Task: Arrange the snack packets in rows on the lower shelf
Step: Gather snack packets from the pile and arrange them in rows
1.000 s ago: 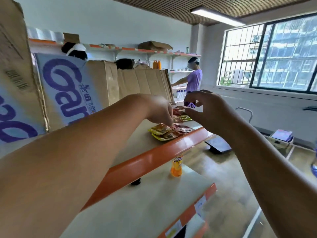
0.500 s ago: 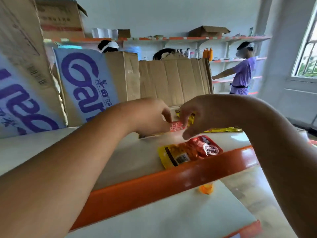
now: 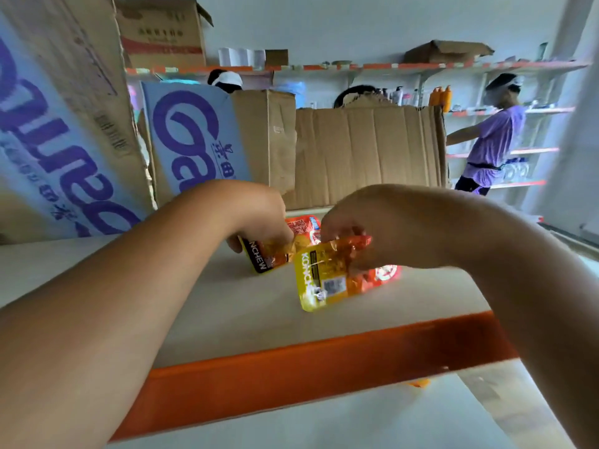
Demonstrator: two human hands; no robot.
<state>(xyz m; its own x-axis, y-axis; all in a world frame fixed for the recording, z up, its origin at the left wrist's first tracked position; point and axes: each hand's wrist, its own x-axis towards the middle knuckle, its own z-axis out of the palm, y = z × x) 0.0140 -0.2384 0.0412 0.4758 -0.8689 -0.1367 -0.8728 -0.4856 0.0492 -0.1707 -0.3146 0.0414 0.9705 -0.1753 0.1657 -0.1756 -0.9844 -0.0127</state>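
Note:
Both my hands are over a beige shelf board (image 3: 227, 306) with an orange front edge. My left hand (image 3: 259, 218) grips a yellow and black snack packet (image 3: 264, 254) by its upper end, its lower end on the board. My right hand (image 3: 359, 228) pinches the top of a second yellow and orange snack packet (image 3: 324, 277), which tilts down toward me. A red packet (image 3: 304, 226) shows between my hands, and another red and white one (image 3: 385, 273) lies under my right wrist.
Cardboard boxes with blue and purple print (image 3: 194, 137) and plain flattened cardboard (image 3: 366, 157) stand along the back of the board. A lower shelf (image 3: 324, 419) runs below the orange edge. A person in a purple shirt (image 3: 492, 140) stands at the far wall shelves on the right.
My view has come closer to the board. Each hand has taken hold of a yellow packet; before, both were pinching a small red packet between them.

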